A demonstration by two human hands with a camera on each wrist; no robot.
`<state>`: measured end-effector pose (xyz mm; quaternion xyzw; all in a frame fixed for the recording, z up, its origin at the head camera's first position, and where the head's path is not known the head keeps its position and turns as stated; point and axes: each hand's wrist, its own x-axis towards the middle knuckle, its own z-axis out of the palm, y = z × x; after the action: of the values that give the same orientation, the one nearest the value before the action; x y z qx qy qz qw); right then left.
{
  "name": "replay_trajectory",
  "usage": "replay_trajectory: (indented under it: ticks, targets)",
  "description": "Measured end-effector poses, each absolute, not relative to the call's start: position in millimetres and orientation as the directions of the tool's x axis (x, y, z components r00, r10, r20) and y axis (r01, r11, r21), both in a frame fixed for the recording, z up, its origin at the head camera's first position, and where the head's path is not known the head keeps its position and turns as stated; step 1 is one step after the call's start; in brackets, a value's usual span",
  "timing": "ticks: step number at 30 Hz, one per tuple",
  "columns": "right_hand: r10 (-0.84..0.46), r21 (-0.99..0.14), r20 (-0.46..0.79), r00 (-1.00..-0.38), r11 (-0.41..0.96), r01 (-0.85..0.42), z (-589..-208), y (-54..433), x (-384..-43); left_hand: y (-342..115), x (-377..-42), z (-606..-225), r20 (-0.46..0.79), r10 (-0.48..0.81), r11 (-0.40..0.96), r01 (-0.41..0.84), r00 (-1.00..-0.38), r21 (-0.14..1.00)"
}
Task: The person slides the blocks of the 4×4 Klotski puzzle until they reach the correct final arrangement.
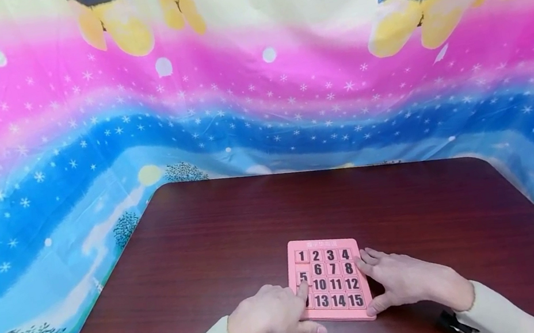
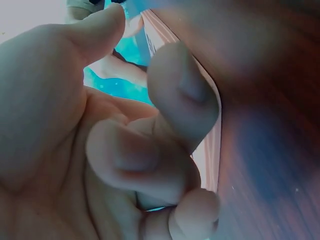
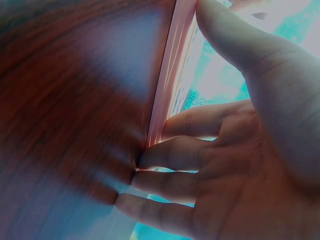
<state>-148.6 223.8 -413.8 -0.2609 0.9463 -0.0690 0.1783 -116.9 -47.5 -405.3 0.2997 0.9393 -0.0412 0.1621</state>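
Observation:
A pink number slide puzzle lies flat on the table, its tiles showing black numbers. Tile 5 sits a little lower than tile 6, with a gap below tile 1. My left hand reaches over the left edge, its index fingertip on the left column just below the 5. That finger hides the lower part of the column. In the left wrist view, the other fingers are bent loosely. My right hand rests along the right edge, thumb by the lower right corner, fingers fairly straight in the right wrist view.
The dark brown wooden table extends around the puzzle, with rounded far corners. Behind and beside it hangs a colourful printed cloth in pink, blue and cream. Dark straps show at both wrists.

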Motion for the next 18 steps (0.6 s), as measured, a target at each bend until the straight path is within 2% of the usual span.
replay_trajectory:
  ticks: [11,18]
  targets:
    - [-0.507,-0.230,-0.319,-0.801,0.861,-0.454,-414,225,-149,-47,-134,-410,-0.316,0.553,0.823,0.565,-0.771,0.061]
    - [-0.512,-0.231,-0.319,-0.798,0.858,-0.458,-415,225,-147,-54,-128,-406,-0.294,0.557,0.823,0.565,-0.776,0.069]
